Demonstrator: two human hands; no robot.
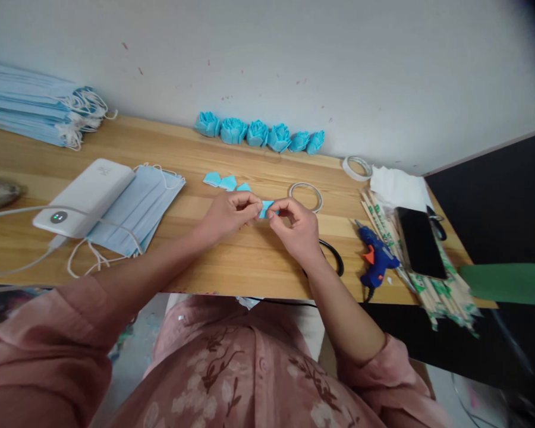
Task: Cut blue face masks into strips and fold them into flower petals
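Note:
Between my two hands is a small piece of blue paper (pixel 266 208), pinched at both ends above the table. My left hand (pixel 229 213) grips its left end between thumb and forefinger. The right end is held the same way by my right hand (pixel 298 229). Just beyond my left hand lie a few blue folded pieces (pixel 227 182), one partly covered by my fingers. A silver tape ring (pixel 317 191) lies behind my right hand. Several blue flowers (pixel 257 134) stand in a row along the wall.
At the left are a white power bank (pixel 93 190) with cables, face masks (pixel 154 202) and a mask stack (pixel 27 107). To the right lie a blue glue gun (pixel 377 255), wrapped chopsticks (pixel 432 297), a phone (pixel 420 242), white tissue (pixel 399 185) and a tape roll (pixel 356 168).

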